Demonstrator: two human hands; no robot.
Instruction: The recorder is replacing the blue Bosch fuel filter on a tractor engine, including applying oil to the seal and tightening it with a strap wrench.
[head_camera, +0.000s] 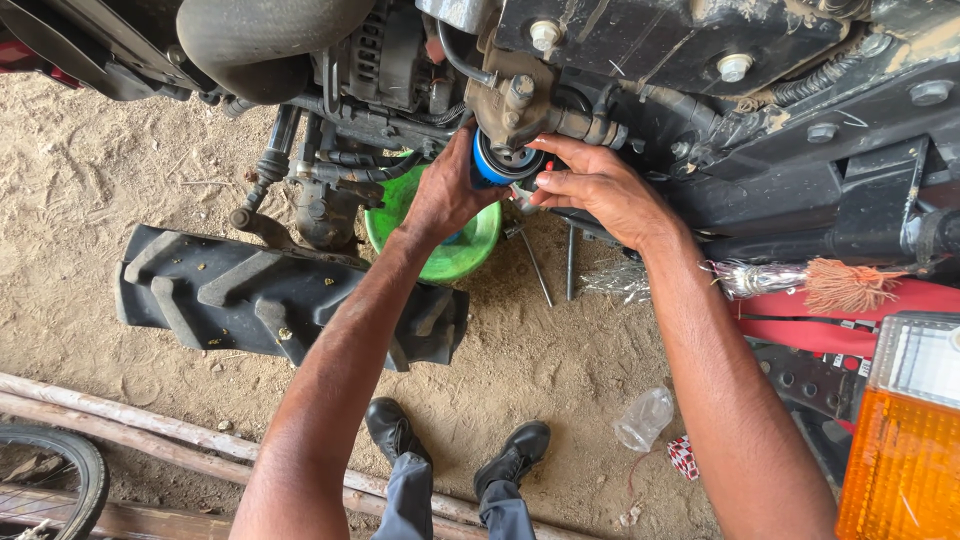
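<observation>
Ground: dry, sandy dirt floor (90, 160), littered with straw and small debris. The underside of a tractor engine (700, 90) fills the upper frame, dark, greasy, mud-caked on its bolts. A heavy lugged tyre (250, 295) stands on the dirt below it. Wooden poles (120, 420) lie along the lower left, beside a bicycle wheel (60, 470). An orange lamp lens (900, 440) sits at the right edge.

A green basin (470, 245) rests on the ground directly under the work area (its contents cannot be made out). A crumpled clear plastic bottle (643, 418) lies near the person's black shoes (455, 445).

The blue filter canister (497, 165) sits against the engine's mount. The left hand (445, 195) is wrapped around its side, gripping it. The right hand (600, 185) rests fingertips against its other side, fingers curled, partly closed.
</observation>
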